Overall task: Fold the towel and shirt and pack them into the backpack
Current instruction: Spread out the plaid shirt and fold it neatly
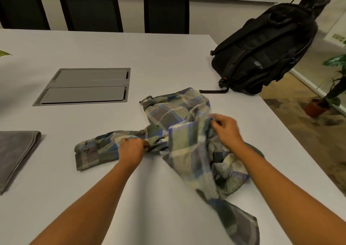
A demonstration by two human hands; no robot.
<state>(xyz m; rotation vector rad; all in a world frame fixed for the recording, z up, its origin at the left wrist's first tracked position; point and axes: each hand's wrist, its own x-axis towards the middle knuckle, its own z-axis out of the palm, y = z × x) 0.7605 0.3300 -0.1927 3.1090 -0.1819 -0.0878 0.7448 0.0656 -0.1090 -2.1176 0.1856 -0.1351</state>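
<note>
A crumpled plaid shirt (179, 117) in green, blue and cream lies on the white table (168, 57) in front of me. My left hand (132, 150) grips the shirt's sleeve near its cuffed end. My right hand (225, 130) pinches a raised fold of the shirt's body, lifting it a little. A grey towel (16, 153) lies folded flat at the table's left edge. A black backpack (265, 46) stands at the table's far right corner, leaning, with its zip closed as far as I can see.
A grey cable hatch (86, 86) is set flush into the table beyond the shirt. Black chairs (166, 10) line the far side. A potted plant (325, 98) stands on the carpet past the table's right edge.
</note>
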